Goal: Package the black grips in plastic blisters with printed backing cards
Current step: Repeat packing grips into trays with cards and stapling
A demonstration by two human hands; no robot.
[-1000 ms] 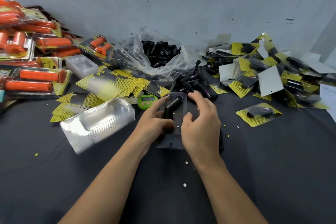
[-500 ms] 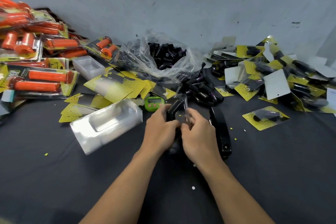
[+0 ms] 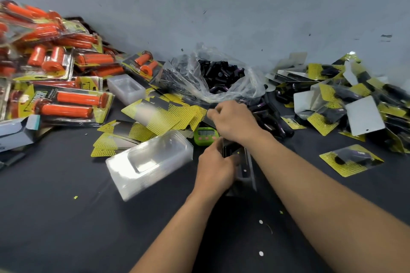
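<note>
A clear plastic blister (image 3: 246,168) holding a black cylindrical grip (image 3: 229,149) is clasped by the left hand (image 3: 216,169), while a yellow-and-black printed card (image 3: 209,121) is pinched by the right hand (image 3: 236,122), now withdrawn from the blister.

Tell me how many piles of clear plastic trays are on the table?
2. A big stack of clear trays lies just left of the left hand; a smaller stack sits farther back, beside the orange grips. More could be hidden under the clutter.
</note>
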